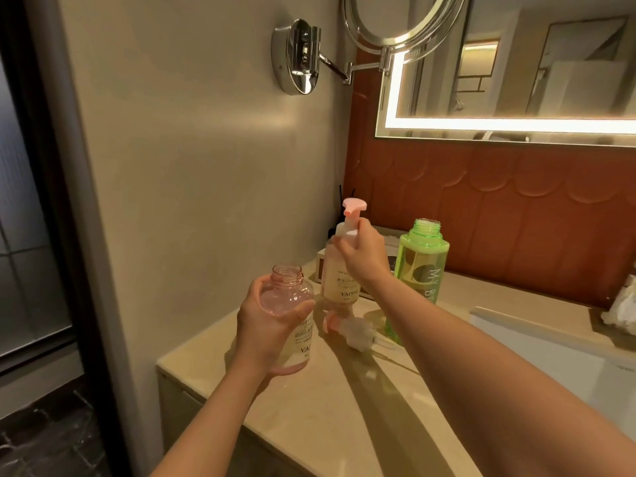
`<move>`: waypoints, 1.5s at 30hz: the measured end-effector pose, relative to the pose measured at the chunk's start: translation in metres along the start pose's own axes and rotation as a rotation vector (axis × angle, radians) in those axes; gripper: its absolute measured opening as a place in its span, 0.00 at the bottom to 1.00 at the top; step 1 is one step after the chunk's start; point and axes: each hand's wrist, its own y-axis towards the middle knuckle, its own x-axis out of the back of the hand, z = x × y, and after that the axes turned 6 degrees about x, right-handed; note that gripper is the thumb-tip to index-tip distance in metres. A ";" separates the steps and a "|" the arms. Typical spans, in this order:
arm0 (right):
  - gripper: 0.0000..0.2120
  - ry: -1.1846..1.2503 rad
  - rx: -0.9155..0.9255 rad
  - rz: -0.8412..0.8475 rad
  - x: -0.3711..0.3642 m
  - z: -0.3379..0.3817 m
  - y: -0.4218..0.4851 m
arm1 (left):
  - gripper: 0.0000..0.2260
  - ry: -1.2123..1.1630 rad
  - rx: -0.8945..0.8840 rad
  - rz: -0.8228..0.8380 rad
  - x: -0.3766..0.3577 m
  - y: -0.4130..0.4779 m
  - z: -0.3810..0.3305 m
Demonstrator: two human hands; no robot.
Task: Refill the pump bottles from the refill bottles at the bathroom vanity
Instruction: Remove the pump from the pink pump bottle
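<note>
While the left hand (262,336) grips an uncapped clear pink plastic bottle (286,297), the right hand (361,256) clasping the cream plastic pump bottle (339,287) on the beige counter (327,407) may, twisting it unbraced, topple it.

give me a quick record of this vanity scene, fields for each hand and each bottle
left hand: grips the pink bottle, held upright over the countertop
pink bottle: neck open, no pump fitted
right hand: grips the pump bottle around its collar
pump bottle: upright, pink pump fitted
loose pump: lies on its side on the countertop, in front of the pump bottle
green refill bottle: upright, uncapped, right of the pump bottle
</note>
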 end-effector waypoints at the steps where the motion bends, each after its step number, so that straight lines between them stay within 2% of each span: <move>1: 0.16 0.006 0.043 -0.020 0.004 0.007 0.002 | 0.25 -0.002 0.000 -0.005 0.000 0.001 0.000; 3: 0.18 0.004 0.113 -0.035 0.013 0.023 0.004 | 0.27 0.001 0.004 -0.010 0.001 0.002 0.000; 7: 0.18 0.046 0.192 -0.054 0.041 0.050 -0.008 | 0.23 0.022 0.008 -0.005 0.000 -0.001 -0.007; 12: 0.14 0.059 0.224 0.034 0.081 0.066 -0.050 | 0.24 0.039 0.057 0.035 0.002 -0.007 -0.015; 14: 0.11 0.085 0.183 0.082 0.092 0.063 -0.070 | 0.31 0.054 0.086 0.066 0.005 -0.010 -0.019; 18: 0.10 0.129 0.093 0.114 0.109 0.049 -0.108 | 0.55 0.153 0.059 0.100 0.009 -0.011 -0.024; 22: 0.13 0.131 0.038 0.174 0.118 0.039 -0.138 | 0.61 0.115 0.029 0.099 0.010 -0.015 -0.031; 26: 0.16 0.121 0.017 0.191 0.125 0.036 -0.153 | 0.54 0.135 -0.066 -0.053 0.005 -0.032 -0.039; 29: 0.18 0.116 0.044 0.216 0.130 0.039 -0.160 | 0.41 0.200 -0.183 -0.120 0.000 -0.060 -0.048; 31: 0.19 0.112 0.060 0.232 0.133 0.041 -0.165 | 0.33 0.247 -0.275 -0.104 -0.004 -0.082 -0.053; 34: 0.19 0.120 0.081 0.250 0.137 0.044 -0.169 | 0.26 0.337 -0.371 0.080 -0.014 -0.108 -0.055; 37: 0.18 0.115 0.096 0.260 0.141 0.045 -0.174 | 0.28 0.391 -0.247 0.319 -0.031 -0.126 -0.051; 39: 0.18 0.085 0.111 0.254 0.142 0.047 -0.177 | 0.30 0.328 -0.140 0.416 -0.042 -0.133 -0.048; 42: 0.20 0.060 0.119 0.243 0.144 0.048 -0.181 | 0.32 0.169 -0.034 0.446 -0.057 -0.139 -0.048; 45: 0.21 0.070 0.103 0.233 0.145 0.050 -0.183 | 0.33 0.115 -0.001 0.393 -0.069 -0.141 -0.047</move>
